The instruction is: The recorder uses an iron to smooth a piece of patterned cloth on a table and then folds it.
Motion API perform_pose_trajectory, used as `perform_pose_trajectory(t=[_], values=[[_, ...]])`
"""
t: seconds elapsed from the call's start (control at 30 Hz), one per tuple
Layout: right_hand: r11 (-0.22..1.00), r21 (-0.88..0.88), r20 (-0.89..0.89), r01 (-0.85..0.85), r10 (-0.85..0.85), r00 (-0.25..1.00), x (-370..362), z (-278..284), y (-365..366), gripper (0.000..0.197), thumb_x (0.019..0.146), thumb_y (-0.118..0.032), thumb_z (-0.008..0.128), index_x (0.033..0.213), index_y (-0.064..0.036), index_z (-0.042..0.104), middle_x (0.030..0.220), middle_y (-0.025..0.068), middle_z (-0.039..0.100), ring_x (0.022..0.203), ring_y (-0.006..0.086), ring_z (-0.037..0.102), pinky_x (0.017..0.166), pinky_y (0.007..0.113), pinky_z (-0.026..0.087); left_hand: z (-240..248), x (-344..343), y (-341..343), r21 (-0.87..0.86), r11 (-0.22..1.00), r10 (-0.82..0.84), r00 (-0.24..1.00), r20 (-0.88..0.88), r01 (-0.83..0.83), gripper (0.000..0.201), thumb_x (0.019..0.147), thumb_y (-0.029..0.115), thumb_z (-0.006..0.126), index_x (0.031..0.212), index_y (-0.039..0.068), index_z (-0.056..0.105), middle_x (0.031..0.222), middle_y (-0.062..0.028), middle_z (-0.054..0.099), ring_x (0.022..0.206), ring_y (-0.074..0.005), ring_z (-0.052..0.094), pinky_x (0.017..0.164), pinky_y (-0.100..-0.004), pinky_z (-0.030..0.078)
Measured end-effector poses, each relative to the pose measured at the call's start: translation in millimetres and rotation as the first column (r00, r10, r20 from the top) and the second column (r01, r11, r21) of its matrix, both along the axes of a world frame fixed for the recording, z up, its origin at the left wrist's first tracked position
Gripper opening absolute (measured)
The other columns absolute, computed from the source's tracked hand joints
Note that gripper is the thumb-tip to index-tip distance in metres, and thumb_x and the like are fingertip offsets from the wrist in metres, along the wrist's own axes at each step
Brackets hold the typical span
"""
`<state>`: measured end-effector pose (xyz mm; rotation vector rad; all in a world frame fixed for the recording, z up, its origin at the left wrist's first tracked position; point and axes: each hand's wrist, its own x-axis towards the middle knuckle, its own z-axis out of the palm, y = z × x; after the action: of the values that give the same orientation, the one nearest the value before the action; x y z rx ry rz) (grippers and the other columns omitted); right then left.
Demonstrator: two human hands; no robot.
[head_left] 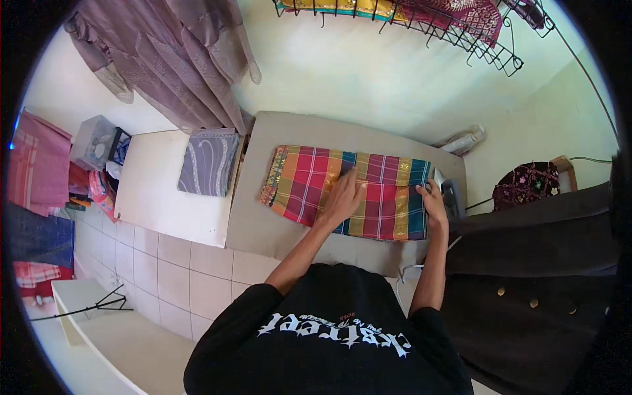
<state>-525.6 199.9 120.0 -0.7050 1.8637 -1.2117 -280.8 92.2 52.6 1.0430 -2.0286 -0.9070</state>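
A folded plaid cloth (383,191) in red, maroon, teal and gold lies flat on a beige padded board (296,128). Palm down on its middle rests my left hand (342,197), its fingers stretched over the fabric. My right hand (434,205) is at the cloth's right edge, with thumb and fingers spread apart and the thumb over the fabric. Whether any fingers reach under that edge is hidden. Just beyond this hand stands a dark clothes iron (450,196), partly covered from view.
Left of the board, a folded grey patterned cloth (208,162) lies on a white tabletop (155,187). A light cord (401,282) hangs by the board's near edge. Dark clothing (533,263) fills the right side. A black wire rack (454,39) and a mauve curtain (164,59) hang above.
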Motion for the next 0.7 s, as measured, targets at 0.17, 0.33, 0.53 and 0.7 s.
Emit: perform_pose_trajectory(t=[0.17, 0.33, 0.53, 0.7], values=[[0.99, -0.138, -0.097, -0.021, 0.007, 0.995, 36.0, 35.1, -20.9, 0.038, 0.093, -0.014, 0.062, 0.128, -0.0057, 0.048, 0.104, 0.0068, 0.063, 0.089, 0.0132, 0.059, 0.08, 0.029, 0.048, -10.1, 6.9, -19.1, 0.432, 0.848, -0.28, 0.952, -0.126, 0.307, 0.074, 0.102, 0.056, 0.033, 0.15, 0.0, 0.029, 0.153, -0.024, 0.033, 0.138, -0.0359, 0.036, 0.115, -0.0418, 0.027], [0.914, -0.192, -0.237, -0.358, 0.311, 0.92, 142.1, 81.9, -75.6, 0.047, 0.094, -0.017, 0.061, 0.135, -0.0037, 0.041, 0.105, 0.0118, 0.065, 0.093, 0.0157, 0.062, 0.077, 0.032, 0.05, 75.5, 57.3, -34.0, 0.782, 0.338, 0.307, 0.724, -0.617, 0.523, 0.09, 0.094, 0.073, 0.03, 0.153, 0.006, 0.025, 0.149, -0.0156, 0.038, 0.138, -0.028, 0.035, 0.115, -0.0413, 0.026], [0.612, -0.488, -0.185, -0.622, 0.624, 0.759, 264.5, 73.7, -118.3, 0.049, 0.089, -0.012, 0.063, 0.133, -0.0014, 0.043, 0.095, 0.0178, 0.06, 0.082, 0.0287, 0.062, 0.077, 0.04, 0.052, 5.9, 138.6, -93.0, 0.798, 0.516, 0.608, 0.523, -0.597, 0.31, 0.056, 0.095, 0.064, 0.047, 0.099, 0.011, 0.063, 0.079, 0.0017, 0.06, 0.065, -0.0087, 0.057, 0.054, -0.0225, 0.044], [0.696, -0.412, -0.47, -0.588, 0.39, 0.792, 245.2, 26.5, -92.1, 0.046, 0.085, -0.014, 0.069, 0.126, -0.0022, 0.051, 0.113, 0.0204, 0.052, 0.114, 0.0378, 0.047, 0.098, 0.045, 0.039, -6.6, 169.0, -120.4, 0.77, 0.599, 0.265, 0.853, -0.45, 0.22, 0.041, 0.092, 0.043, 0.065, 0.107, 0.005, 0.06, 0.092, -0.0018, 0.063, 0.081, -0.013, 0.061, 0.072, -0.0257, 0.05]])
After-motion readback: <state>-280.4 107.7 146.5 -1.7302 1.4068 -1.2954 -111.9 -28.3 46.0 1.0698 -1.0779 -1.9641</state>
